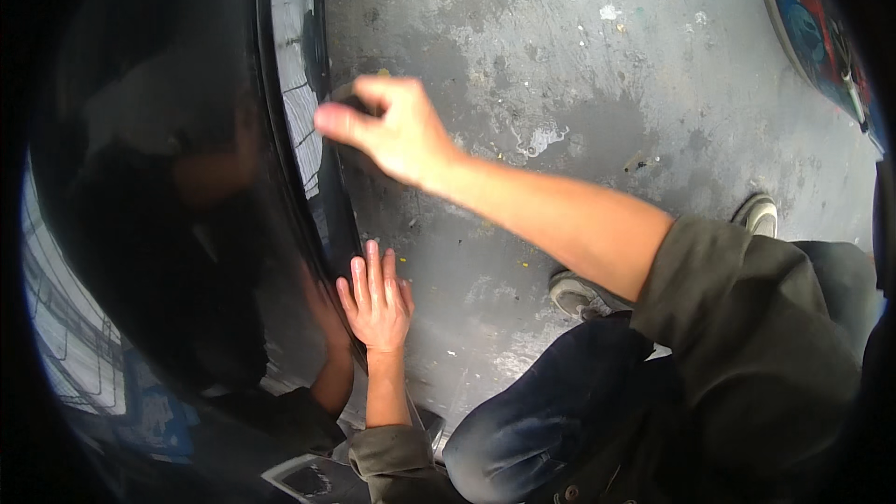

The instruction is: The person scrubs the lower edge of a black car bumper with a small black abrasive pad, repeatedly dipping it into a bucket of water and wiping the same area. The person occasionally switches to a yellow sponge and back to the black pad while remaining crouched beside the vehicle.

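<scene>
A glossy black curved panel, which looks like vehicle bodywork (175, 245), fills the left side and mirrors the arms. My left hand (376, 308) lies against the lower part of its dark edge, palm down, fingers straight and slightly apart, with nothing seen in it. Farther up, my right hand (395, 122) is at the edge strip (301, 112), thumb towards it and fingers curled. It is blurred, and a dark patch shows between thumb and fingers; whether that is a held object cannot be told.
The grey, paint-spotted floor (532, 84) lies to the right of the panel. A round-edged container or tray (787, 35) with red and blue things is at the upper right. My shoes (577, 294) and bent knee (504, 434) are at the lower right.
</scene>
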The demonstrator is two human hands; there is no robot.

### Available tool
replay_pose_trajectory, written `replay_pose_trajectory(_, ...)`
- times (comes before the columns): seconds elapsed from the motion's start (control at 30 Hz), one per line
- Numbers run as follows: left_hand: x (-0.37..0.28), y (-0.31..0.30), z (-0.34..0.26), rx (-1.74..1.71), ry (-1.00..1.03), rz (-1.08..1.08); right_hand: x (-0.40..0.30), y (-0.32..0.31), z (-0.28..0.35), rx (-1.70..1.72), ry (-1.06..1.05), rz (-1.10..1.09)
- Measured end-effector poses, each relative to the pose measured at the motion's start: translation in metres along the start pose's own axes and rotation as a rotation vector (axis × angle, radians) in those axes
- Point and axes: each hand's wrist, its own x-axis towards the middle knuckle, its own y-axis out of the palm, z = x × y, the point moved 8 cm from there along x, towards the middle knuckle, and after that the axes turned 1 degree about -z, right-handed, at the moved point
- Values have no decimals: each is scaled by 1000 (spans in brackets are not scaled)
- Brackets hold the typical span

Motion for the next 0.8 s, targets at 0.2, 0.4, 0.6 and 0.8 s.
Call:
replay_pose_trajectory(0.2, 7, -4, 0, -38, 9, -37, 15, -7, 14, -119, -30, 106)
replay_pose_trajectory(0.4, 11, -8, 0, -55, 18, -27, -26, 11, -8, -121, -137, 200)
replay_pose_trajectory(0.6, -1, -1, 3, 11, 4, 12, 7, -4, 13, -21, -2, -37)
replay_pose_trajectory(0.8, 11, -5, 2, -36, -6, -20, 2, 2, 2, -111, -1, 217)
